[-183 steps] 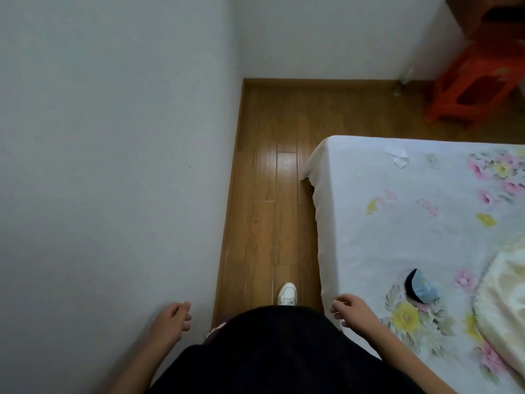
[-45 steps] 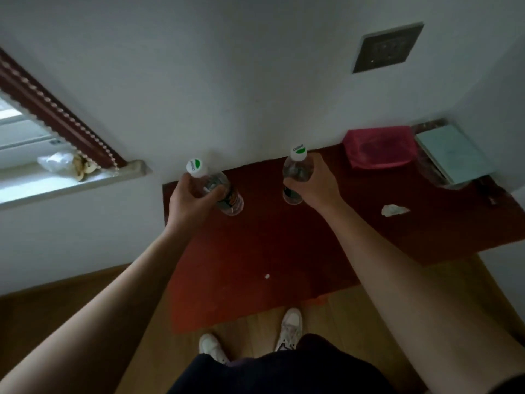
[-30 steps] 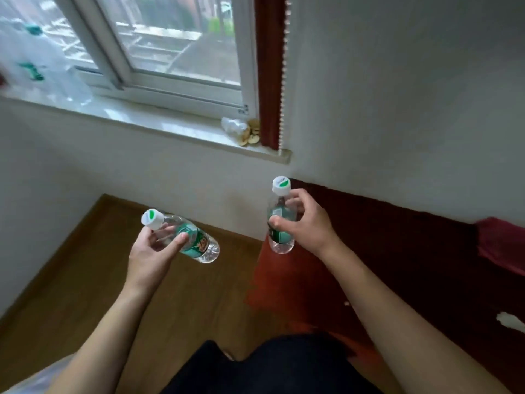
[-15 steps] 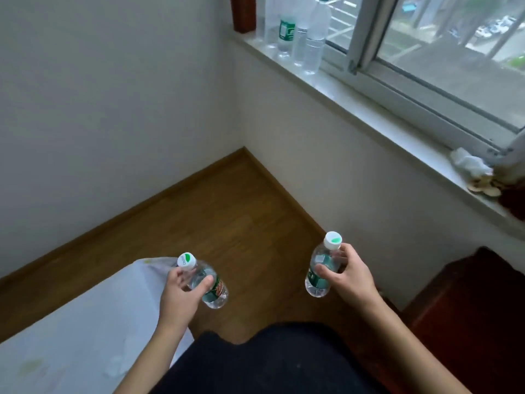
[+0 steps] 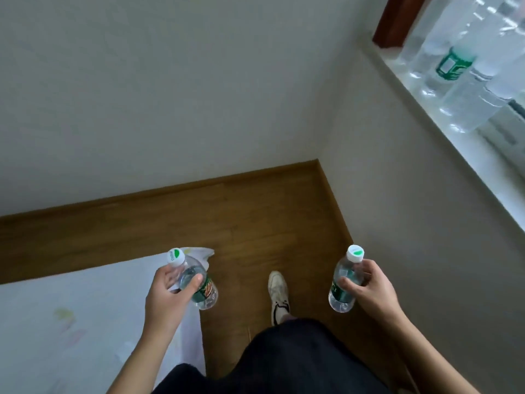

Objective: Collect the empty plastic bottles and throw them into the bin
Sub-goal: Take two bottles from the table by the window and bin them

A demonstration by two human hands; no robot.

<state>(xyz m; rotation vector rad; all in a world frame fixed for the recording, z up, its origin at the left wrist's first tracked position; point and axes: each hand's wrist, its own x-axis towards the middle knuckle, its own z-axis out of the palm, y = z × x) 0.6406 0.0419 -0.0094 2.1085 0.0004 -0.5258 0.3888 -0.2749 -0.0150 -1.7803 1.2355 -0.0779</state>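
Note:
My left hand (image 5: pixel 167 297) grips a clear plastic bottle (image 5: pixel 203 291) with a green label and a white-and-green cap, tilted over the corner of the bed. My right hand (image 5: pixel 368 291) holds a second, similar bottle (image 5: pixel 342 282) nearly upright above the wooden floor. Several more clear bottles (image 5: pixel 466 61) stand in a row on the windowsill at the upper right. No bin is in view.
A bed with a white sheet (image 5: pixel 71 317) fills the lower left. A strip of wooden floor (image 5: pixel 255 223) runs between the bed and the wall under the windowsill (image 5: pixel 454 143). My shoe (image 5: pixel 279 294) is on that strip. White walls meet in the corner ahead.
I have turned left from the red table, past the window, toward the room corner, carrying both bottles. The bed has come closer on my left and the sill bottles have shifted to the upper right.

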